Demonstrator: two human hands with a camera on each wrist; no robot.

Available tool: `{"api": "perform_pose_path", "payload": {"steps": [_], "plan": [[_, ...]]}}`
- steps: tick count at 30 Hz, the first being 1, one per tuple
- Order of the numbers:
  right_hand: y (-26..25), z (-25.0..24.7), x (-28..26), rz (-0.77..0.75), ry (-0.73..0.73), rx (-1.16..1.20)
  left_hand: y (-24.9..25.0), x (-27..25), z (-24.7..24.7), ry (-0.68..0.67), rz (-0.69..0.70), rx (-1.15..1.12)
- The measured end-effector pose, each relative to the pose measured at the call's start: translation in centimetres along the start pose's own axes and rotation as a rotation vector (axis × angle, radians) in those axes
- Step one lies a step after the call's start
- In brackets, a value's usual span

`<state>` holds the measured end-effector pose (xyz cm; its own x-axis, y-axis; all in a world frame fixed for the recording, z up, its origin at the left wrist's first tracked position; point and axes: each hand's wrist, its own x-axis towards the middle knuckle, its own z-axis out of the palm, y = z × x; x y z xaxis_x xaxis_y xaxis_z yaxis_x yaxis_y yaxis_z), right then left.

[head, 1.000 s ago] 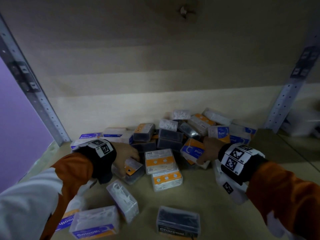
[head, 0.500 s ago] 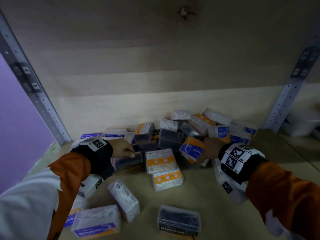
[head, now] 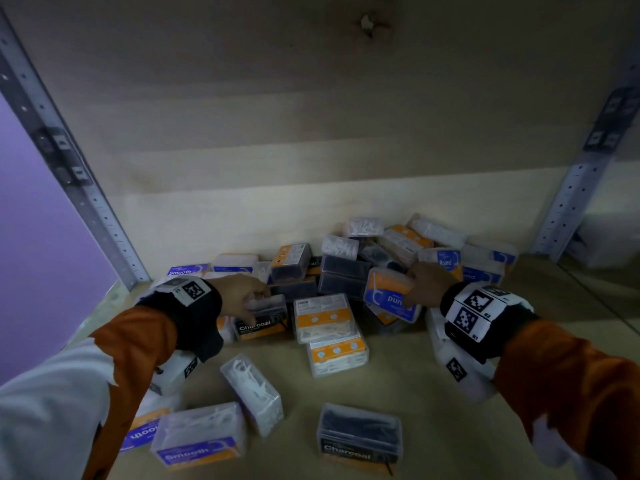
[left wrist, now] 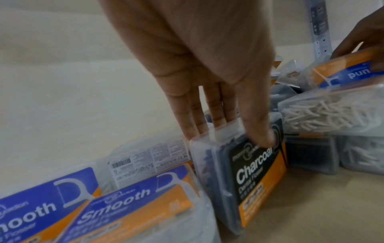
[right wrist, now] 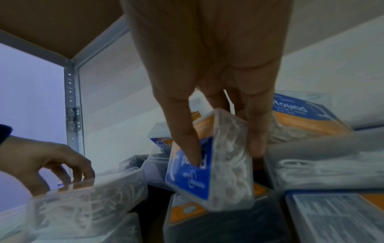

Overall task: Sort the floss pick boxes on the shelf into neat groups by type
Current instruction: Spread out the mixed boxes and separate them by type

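Observation:
Clear plastic floss pick boxes lie jumbled on the wooden shelf (head: 398, 379). My left hand (head: 242, 292) pinches a black-labelled Charcoal box (head: 261, 322) (left wrist: 245, 169), thumb on its label and fingers (left wrist: 197, 118) behind it, standing it on the shelf beside the blue Smooth boxes (left wrist: 129, 197). My right hand (head: 427, 284) holds a blue-and-orange Round box (head: 391, 294) (right wrist: 212, 166) of white picks, thumb on the label, fingers (right wrist: 257, 138) on the far side, lifted above the pile (head: 374, 258).
Loose boxes lie near the front: a Smooth box (head: 199, 436), a tilted clear box (head: 252, 393), a Charcoal box (head: 360, 434) and two orange-labelled ones (head: 327, 323). Metal uprights (head: 72, 174) (head: 585, 168) flank the shelf; the back panel stands close behind the pile.
My left hand has turned the Charcoal box from tilted to standing with its label facing front, shifting it left toward the Smooth boxes. My right hand has raised the Round box slightly.

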<state>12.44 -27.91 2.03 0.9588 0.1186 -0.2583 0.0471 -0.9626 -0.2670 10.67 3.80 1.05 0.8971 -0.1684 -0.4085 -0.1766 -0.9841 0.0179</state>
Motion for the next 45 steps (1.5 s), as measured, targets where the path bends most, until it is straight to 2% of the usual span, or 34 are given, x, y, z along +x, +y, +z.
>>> {"api": "perform_pose_path", "payload": {"steps": [7, 14, 21, 25, 30, 36, 45], "plan": [[0.4, -0.1, -1.1, -0.026, 0.067, 0.045, 0.6, -1.4, -0.2, 0.044, 0.002, 0.088], [1.3, -1.4, -3.9, -0.068, 0.146, 0.042, 2.3, -4.9, -2.1, 0.18, 0.003, 0.159], [4.7, -2.5, -8.4, -0.108, 0.304, 0.01, 5.7, -8.0, -2.2, 0.228, 0.1, 0.186], [7.2, -2.4, -10.5, -0.067, 0.331, -0.03, 7.9, -9.3, -1.9, 0.293, 0.229, 0.182], [10.6, -1.4, -12.8, 0.033, 0.255, -0.111, 11.3, -9.9, -1.1, 0.254, 0.353, 0.231], [13.8, -0.3, -14.8, 0.119, 0.191, -0.203, 14.8, -9.1, 0.2, 0.184, 0.435, 0.232], [17.2, 0.9, -15.2, 0.185, 0.15, -0.154, 17.7, -7.4, 1.9, 0.077, 0.457, 0.235]]}}
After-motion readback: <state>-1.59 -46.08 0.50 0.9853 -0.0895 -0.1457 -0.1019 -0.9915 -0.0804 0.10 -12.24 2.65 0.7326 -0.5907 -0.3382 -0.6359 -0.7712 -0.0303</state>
